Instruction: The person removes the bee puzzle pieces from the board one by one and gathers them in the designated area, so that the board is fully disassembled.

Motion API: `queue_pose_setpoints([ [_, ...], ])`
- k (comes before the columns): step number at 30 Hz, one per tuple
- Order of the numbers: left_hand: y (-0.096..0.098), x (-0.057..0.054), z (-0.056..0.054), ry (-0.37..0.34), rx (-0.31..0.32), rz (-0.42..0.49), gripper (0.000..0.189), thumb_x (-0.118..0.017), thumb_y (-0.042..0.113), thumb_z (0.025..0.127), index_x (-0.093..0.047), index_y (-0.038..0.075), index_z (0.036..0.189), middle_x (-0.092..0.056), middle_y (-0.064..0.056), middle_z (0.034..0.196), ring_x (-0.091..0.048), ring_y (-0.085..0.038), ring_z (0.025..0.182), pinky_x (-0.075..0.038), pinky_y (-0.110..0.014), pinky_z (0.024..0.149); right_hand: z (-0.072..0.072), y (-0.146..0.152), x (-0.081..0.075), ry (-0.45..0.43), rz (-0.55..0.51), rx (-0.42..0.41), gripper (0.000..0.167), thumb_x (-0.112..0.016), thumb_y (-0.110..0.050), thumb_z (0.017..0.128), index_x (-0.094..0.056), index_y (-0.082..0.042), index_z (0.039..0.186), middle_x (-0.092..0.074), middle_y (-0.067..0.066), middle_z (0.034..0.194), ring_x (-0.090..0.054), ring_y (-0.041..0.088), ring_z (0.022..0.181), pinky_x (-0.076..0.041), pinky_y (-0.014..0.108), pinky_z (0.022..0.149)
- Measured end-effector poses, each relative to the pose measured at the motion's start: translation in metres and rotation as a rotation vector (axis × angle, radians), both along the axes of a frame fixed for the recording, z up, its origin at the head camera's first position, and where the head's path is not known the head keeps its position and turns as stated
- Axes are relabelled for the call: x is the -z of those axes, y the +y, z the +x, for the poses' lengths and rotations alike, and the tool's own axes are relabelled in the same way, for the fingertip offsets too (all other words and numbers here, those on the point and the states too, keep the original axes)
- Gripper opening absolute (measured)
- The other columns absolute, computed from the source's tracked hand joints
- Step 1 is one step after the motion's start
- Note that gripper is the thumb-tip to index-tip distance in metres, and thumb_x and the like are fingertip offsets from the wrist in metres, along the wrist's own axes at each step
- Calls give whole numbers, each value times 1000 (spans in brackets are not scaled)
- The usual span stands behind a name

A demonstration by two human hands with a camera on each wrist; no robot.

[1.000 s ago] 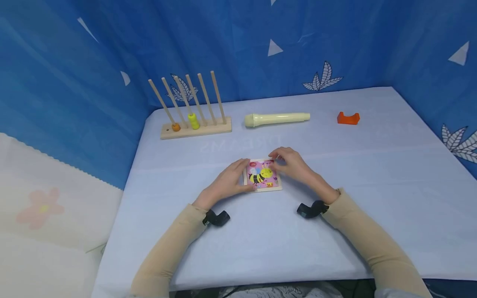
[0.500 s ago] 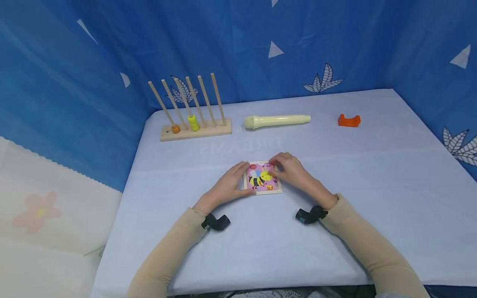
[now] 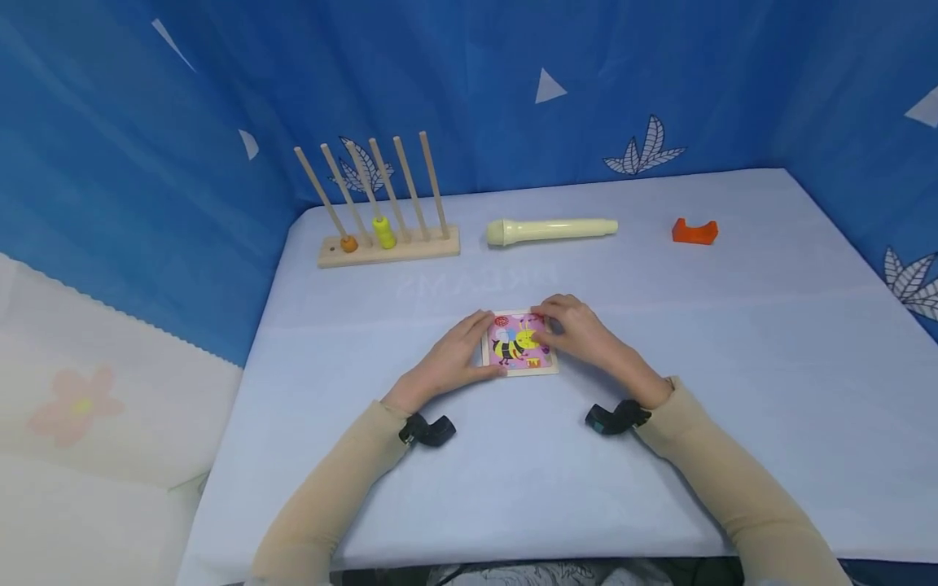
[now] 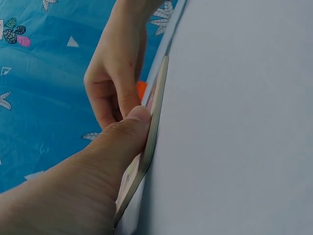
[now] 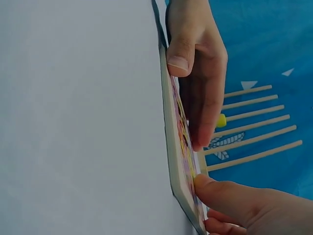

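A small square wooden puzzle (image 3: 516,346) with a yellow bee on a pink picture lies on the table, in a pale frame. My left hand (image 3: 449,358) holds it at the left side, thumb on the near edge and fingertips at the far left corner. At the right side, my right hand (image 3: 579,330) has its thumb on the picture and its curled fingers at the far right corner. In the right wrist view, the right thumb (image 5: 208,188) touches the picture's surface. The left thumb (image 4: 137,117) lies over the frame's edge in the left wrist view.
A wooden peg rack (image 3: 396,251) with orange and yellow beads stands at the back left. Behind the puzzle lies a cream toy microphone (image 3: 553,230). An orange notched block (image 3: 694,232) sits at the back right. A blue curtain (image 3: 469,98) borders the white-covered table.
The right hand's thumb and fingers shift slightly over the puzzle's upper right part. The left hand keeps its hold, and the puzzle stays in place; the head view moves a little.
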State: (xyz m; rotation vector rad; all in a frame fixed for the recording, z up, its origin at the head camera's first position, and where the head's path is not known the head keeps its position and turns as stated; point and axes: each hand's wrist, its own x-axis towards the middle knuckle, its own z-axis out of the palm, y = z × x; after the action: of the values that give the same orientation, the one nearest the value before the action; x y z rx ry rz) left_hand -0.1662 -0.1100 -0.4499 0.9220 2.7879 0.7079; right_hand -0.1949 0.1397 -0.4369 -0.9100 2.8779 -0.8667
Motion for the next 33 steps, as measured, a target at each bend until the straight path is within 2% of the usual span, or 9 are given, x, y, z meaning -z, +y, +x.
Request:
queue_pose_setpoints([
  [6, 0, -3, -4, 13, -5, 2, 92, -67, 52, 82, -29, 0, 147, -29, -15, 150, -25, -27, 138, -22, -36, 112, -5, 3, 0, -63, -98, -2, 46, -76, -19, 81, -63, 1, 121, -56, 16, 110, -50, 30, 102, -44, 46, 83],
  [12, -1, -2, -3, 3, -7, -5, 93, -67, 53, 82, -28, 1, 147, -28, -14, 151, -25, -26, 138, -22, -36, 112, -5, 3, 4, -106, -139, 9, 43, -76, -17, 81, -64, 0, 120, -55, 13, 108, -49, 26, 97, -41, 39, 78],
  [20, -1, -1, -3, 25, 3, 14, 92, -68, 52, 82, -29, -1, 146, -30, -15, 150, -25, -26, 138, -22, -36, 112, -6, 2, 6, -77, -183, 13, 38, -78, -15, 79, -63, -2, 112, -54, 12, 112, -45, 28, 103, -39, 45, 87],
  [27, -1, 2, -2, 13, 0, 4, 92, -68, 52, 81, -29, 0, 147, -29, -14, 150, -24, -26, 138, -22, -35, 112, -4, 1, 7, -95, -211, -28, 40, -76, -11, 81, -62, 1, 116, -54, 12, 109, -55, 24, 92, -48, 38, 78],
  [33, -1, 2, -2, 6, -5, 5, 92, -68, 52, 81, -29, 1, 147, -29, -14, 150, -24, -26, 139, -22, -35, 112, -2, 1, 6, -57, -202, -39, 41, -76, -10, 80, -64, 3, 117, -54, 13, 109, -55, 21, 88, -47, 35, 72],
])
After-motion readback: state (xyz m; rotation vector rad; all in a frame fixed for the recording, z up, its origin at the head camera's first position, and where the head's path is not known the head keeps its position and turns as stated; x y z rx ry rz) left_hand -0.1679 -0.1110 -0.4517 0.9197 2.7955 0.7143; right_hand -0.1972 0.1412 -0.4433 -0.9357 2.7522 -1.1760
